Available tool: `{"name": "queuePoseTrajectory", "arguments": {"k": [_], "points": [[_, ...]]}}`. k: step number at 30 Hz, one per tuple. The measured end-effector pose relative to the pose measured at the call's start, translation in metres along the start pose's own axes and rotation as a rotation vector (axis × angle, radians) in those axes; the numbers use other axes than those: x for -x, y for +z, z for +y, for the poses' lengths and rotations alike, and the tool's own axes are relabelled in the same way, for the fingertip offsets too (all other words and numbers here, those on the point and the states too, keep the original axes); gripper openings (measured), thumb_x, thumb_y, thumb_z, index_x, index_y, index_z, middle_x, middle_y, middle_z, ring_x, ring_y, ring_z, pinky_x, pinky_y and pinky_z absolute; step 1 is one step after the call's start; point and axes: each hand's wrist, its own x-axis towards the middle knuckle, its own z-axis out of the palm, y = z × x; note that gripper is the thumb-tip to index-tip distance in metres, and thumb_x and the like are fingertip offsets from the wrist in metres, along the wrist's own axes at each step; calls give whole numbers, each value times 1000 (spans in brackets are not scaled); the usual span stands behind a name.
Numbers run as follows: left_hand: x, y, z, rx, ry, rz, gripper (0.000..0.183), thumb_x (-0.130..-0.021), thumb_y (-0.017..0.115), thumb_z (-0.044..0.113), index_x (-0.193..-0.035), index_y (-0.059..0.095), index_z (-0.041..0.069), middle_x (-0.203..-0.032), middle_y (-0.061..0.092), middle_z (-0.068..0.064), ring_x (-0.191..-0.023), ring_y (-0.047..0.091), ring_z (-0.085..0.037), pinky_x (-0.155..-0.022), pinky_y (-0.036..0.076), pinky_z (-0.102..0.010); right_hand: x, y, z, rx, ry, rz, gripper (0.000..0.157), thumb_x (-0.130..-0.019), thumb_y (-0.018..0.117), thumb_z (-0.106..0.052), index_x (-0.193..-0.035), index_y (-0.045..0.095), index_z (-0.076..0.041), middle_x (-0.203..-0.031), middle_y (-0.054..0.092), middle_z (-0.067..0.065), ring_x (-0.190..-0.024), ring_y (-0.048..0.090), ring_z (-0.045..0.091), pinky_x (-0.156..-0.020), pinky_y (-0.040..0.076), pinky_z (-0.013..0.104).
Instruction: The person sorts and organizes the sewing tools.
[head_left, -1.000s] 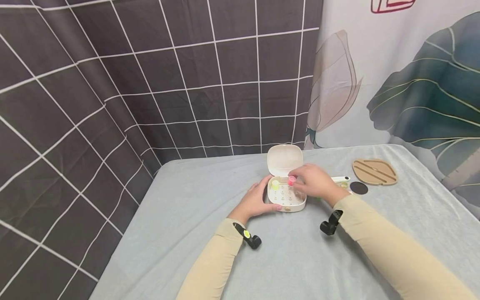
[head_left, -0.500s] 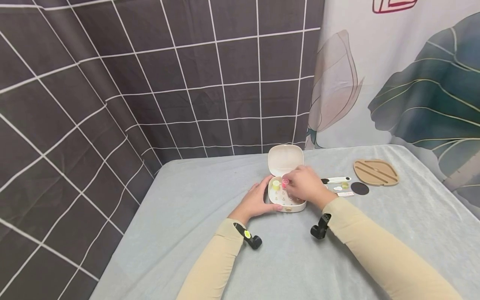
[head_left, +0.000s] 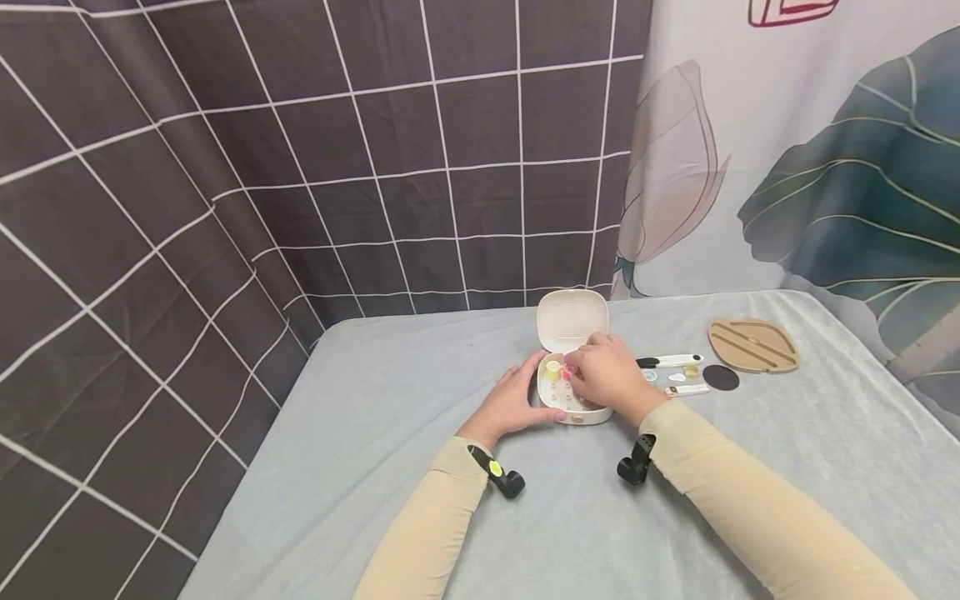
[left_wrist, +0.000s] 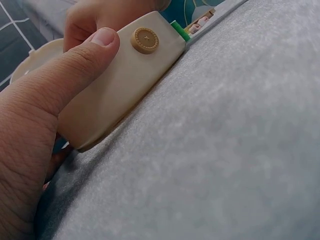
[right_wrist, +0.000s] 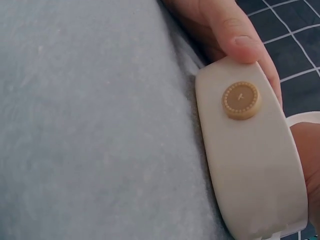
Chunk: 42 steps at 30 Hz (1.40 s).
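A cream sewing box (head_left: 592, 417) stands on the table with its lid (head_left: 572, 321) tipped back, and rows of small pegs show inside. My left hand (head_left: 510, 402) grips its left side, the thumb over the front rim. On the far left pegs sits a yellow thread spool (head_left: 552, 372). My right hand (head_left: 609, 377) reaches into the box and pinches a pink thread spool (head_left: 567, 372) beside the yellow one; its fingertips are mostly hidden. A tan button-shaped clasp (right_wrist: 241, 100) marks the box front in the right wrist view.
Right of the box lie a white-handled tool with a black end (head_left: 678, 360), a dark disc (head_left: 721, 377), a small printed strip (head_left: 687, 390) and a tan slotted tray (head_left: 753, 344). Something green (left_wrist: 180, 30) lies against the box in the left wrist view.
My right hand has moved left and down into the box, bringing the pink spool close beside the yellow one. The left hand keeps its grip on the box.
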Motion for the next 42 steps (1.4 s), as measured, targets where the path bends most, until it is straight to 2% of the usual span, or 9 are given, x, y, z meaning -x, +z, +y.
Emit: {"name": "queuePoseTrajectory", "arguments": {"k": [7,14,18,23,31,38,42], "points": [[-1,0,0,-3,11,3,110,-74,80,63,-161,25,23,-159,40,4,-145,38,-18,-124,22,-37,0,1,-2,26,-2,-15,19,-87,73,-23,-103,77,-12,-92,76,4,-94,57,28,-89,46,49],[-2,1,0,-43,20,-9,110,-76,78,63,-161,24,20,-159,41,1,-144,39,-15,-125,17,-35,2,0,-4,25,3,-15,33,-89,73,-25,-119,76,-13,-89,76,5,-90,54,27,-86,45,49],[-2,2,1,-68,19,-22,111,-77,77,64,-161,23,17,-159,40,0,-144,39,-12,-126,12,-34,3,0,-4,13,2,-7,29,-92,70,-28,-115,77,-12,-83,73,3,-90,54,26,-87,45,48],[-2,2,1,-76,18,-23,111,-77,77,63,-161,22,17,-160,40,-1,-145,39,-12,-126,11,-34,3,2,-4,21,-1,-9,30,-95,68,-32,-114,76,-11,-91,71,4,-94,55,27,-89,46,48],[-1,1,0,-66,5,-30,111,-77,76,64,-161,22,18,-160,40,-1,-145,38,-12,-126,10,-33,3,1,-5,-27,28,5,27,-94,71,-28,-114,75,-11,-102,75,6,-97,58,28,-91,47,49],[-1,1,1,-66,7,-22,111,-77,77,64,-161,22,18,-159,40,0,-145,38,-12,-126,11,-32,-1,3,-6,5,40,-21,25,-94,71,-24,-116,77,-15,-91,75,4,-92,56,26,-87,47,46],[-1,1,1,-67,6,-23,111,-77,77,64,-161,22,18,-160,40,0,-145,38,-13,-126,11,-32,-2,4,-7,16,50,-33,26,-93,71,-23,-118,76,-16,-90,75,2,-89,54,25,-83,47,44]]}}
